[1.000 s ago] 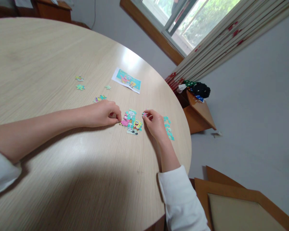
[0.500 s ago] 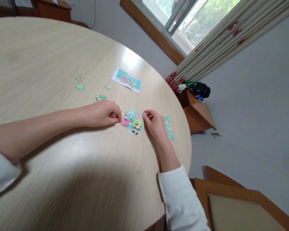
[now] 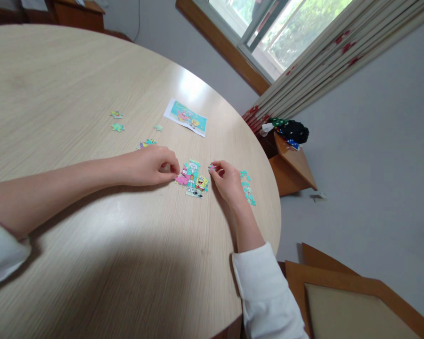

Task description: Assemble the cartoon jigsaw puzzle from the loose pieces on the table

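Observation:
On the table lies a partly joined jigsaw puzzle (image 3: 194, 181) with a pink figure, a tall pale-green figure and a yellow square figure. My left hand (image 3: 155, 165) is closed at its left edge, thumb and index finger pinching the pink puzzle piece (image 3: 182, 179) there. Just right of the joined part, my right hand (image 3: 228, 179) pinches a small loose puzzle piece (image 3: 212, 167) with pink on it, held apart from the rest. Its fingertips partly cover that piece.
A folded picture sheet (image 3: 187, 117) lies beyond the puzzle. Several turquoise pieces (image 3: 247, 188) sit right of my right hand. More loose pieces (image 3: 118, 127) lie to the left, some (image 3: 147, 144) just behind my left hand. The round table's edge (image 3: 280, 212) curves along the right.
My left hand has shifted very slightly to the right, against the puzzle's left edge. My right hand stays in place with its piece.

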`<control>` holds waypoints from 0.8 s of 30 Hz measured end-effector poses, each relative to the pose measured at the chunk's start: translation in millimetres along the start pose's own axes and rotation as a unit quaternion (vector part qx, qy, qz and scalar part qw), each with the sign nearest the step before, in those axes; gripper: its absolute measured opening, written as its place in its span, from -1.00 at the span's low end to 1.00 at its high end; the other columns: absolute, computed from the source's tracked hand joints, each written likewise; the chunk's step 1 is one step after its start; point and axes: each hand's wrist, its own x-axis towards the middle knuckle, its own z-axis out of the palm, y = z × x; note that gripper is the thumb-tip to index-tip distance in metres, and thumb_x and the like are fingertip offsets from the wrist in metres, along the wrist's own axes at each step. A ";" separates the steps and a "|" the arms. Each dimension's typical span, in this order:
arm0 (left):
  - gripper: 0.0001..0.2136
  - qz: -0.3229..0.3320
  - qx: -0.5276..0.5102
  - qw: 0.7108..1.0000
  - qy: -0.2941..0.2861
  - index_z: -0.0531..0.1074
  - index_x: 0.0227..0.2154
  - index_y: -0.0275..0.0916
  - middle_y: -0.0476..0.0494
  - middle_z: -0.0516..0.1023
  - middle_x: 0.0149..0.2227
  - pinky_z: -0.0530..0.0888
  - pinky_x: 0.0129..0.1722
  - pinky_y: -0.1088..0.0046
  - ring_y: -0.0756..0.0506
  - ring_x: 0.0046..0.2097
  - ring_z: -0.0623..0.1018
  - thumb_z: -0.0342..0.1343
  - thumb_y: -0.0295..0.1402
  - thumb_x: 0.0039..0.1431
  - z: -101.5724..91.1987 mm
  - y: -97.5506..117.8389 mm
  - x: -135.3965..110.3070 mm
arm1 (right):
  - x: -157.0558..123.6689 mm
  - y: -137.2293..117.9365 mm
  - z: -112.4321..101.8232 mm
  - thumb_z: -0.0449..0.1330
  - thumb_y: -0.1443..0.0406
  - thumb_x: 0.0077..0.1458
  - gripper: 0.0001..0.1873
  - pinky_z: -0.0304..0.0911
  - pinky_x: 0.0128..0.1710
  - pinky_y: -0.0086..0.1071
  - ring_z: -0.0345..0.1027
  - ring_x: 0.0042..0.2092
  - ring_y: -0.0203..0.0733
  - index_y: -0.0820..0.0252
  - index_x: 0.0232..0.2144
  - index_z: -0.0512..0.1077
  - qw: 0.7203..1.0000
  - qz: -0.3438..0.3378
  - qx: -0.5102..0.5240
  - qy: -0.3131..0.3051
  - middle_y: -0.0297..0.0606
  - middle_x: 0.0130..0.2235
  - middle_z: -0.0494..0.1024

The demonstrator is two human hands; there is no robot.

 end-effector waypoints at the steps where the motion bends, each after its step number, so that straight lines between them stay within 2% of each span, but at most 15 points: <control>1: -0.76 0.005 0.002 1.000 -0.002 0.61 -0.33 -0.23 -0.10 0.58 -0.34 0.35 -0.24 0.52 -0.01 -0.30 0.48 0.04 -0.33 0.11 -0.1 -0.1 -0.1 | 0.0 -0.1 0.0 0.16 0.29 0.04 -0.81 0.26 -0.26 -0.29 0.33 -0.40 -0.22 0.18 -0.27 0.50 1.000 0.000 0.000 0.000 -0.25 -0.36 0.55; 8: -0.68 0.018 0.010 0.999 -0.025 0.64 -0.25 -0.17 -0.08 0.55 -0.25 0.35 -0.08 0.49 -0.03 -0.22 0.48 -0.03 -0.45 0.10 1.2 -4.5 0.2 | -0.6 -2.9 -0.7 0.16 0.30 0.04 -0.80 0.25 -0.25 -0.28 0.34 -0.39 -0.20 0.21 -0.27 0.51 1.000 0.002 -0.003 -0.001 -0.22 -0.36 0.54; 24: -0.64 0.021 0.028 0.999 -0.037 0.65 -0.22 -0.15 -0.11 0.50 -0.27 0.37 -0.10 0.48 -0.05 -0.23 0.47 -0.01 -0.51 0.02 1.5 -1.2 0.5 | -0.4 -2.5 -0.5 0.16 0.31 0.03 -0.81 0.25 -0.27 -0.29 0.33 -0.40 -0.22 0.19 -0.28 0.51 1.000 0.002 -0.003 0.003 -0.25 -0.38 0.54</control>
